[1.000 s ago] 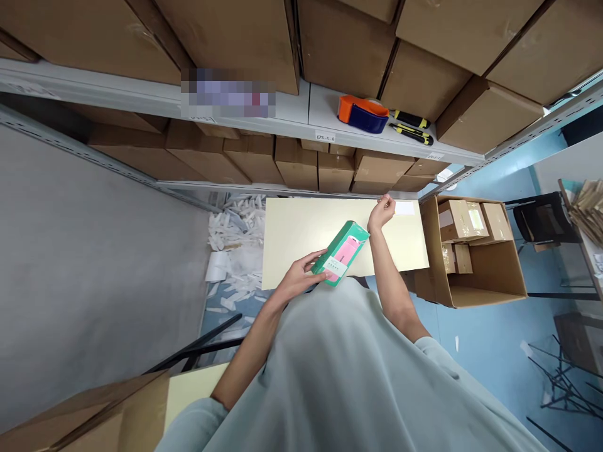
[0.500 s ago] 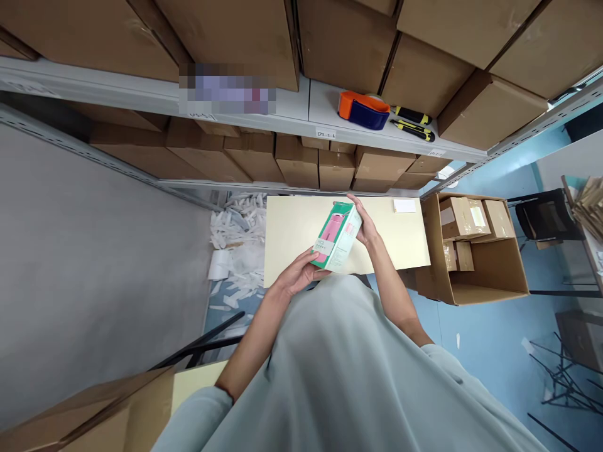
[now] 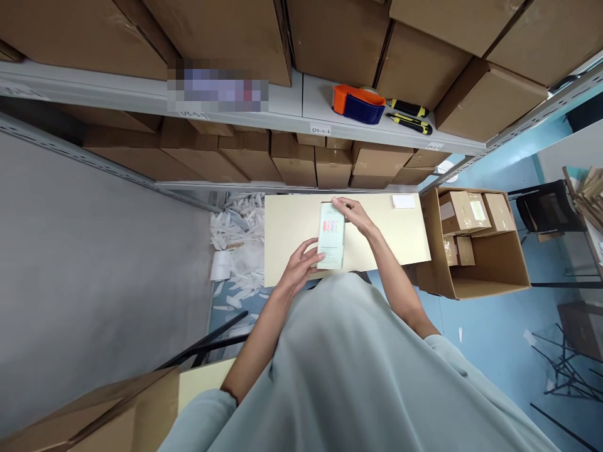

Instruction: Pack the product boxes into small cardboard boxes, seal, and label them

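Many white scraps (image 3: 238, 220) lie just past the left end of the bench (image 3: 285, 220), and from my distant seat I start with them. Next I find the left hand (image 3: 298, 267), which holds the slim box (image 3: 331, 232) at its lower left part: the thumb presses on the pale face, the other fingers are along the left side, partly hidden. The box comes in the middle, held over the bench as it seems to me. Its long axis points almost straight away from the body, toward the shelf (image 3: 285, 116). At its right, the right hand (image 3: 358, 216) is closed about the upper right corner. So I judge that the left hand is closer to the near end, and the right hand to the far end. Further right, a white card (image 3: 403, 201) lies on the bench, apart from both hands.
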Action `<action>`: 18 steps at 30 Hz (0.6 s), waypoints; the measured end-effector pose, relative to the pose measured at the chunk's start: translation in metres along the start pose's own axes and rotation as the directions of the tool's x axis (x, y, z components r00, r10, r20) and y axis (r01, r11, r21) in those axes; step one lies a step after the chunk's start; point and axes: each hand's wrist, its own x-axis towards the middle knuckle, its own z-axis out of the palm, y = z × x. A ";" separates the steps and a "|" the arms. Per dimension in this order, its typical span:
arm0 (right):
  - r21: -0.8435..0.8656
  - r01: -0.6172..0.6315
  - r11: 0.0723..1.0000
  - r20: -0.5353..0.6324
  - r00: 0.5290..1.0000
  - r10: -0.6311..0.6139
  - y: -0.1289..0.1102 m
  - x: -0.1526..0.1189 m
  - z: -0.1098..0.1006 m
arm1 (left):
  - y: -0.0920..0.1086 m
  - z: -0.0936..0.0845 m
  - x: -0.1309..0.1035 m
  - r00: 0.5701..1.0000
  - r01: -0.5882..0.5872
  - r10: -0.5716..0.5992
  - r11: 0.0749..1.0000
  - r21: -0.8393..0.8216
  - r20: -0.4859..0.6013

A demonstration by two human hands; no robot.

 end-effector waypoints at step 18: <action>0.180 -0.121 0.976 -0.159 0.976 0.150 0.030 -0.008 0.004 | -0.009 -0.031 0.002 0.999 -0.003 -0.003 0.993 -0.119 -0.053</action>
